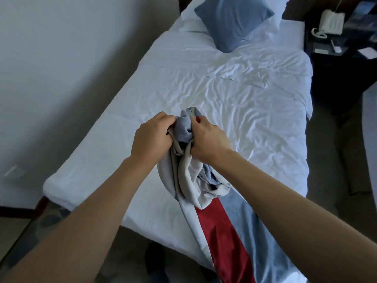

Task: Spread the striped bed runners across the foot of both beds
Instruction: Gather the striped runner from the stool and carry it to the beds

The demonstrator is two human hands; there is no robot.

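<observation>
At the far left, a pale wall (51, 68) carried a small socket plate (13, 171) near its base, and a strip of patterned floor (30, 227) lay below the bed corner. The bed (98, 160) ran diagonally from the lower left toward the upper right, covered by a wrinkled white sheet. The left hand (152, 137) was positioned over the middle of the bed, its fingers curled tightly around a bunched end of the striped bed runner (222, 237). The right hand (208, 139) was just beside it, fingers likewise curled and clamped on the same gathered fabric, so that the bunch stood between the two fists. From the hands, the runner hung in grey folds toward the foot of the bed, where its red and blue stripes lay flat on the sheet and passed under the right forearm to the bottom edge of the view. A blue cushion (232, 21) rested against a white pillow (189, 22) at the head of the bed. At the far right, a dark bedside table (334, 62) held a white telephone (329, 23).
</observation>
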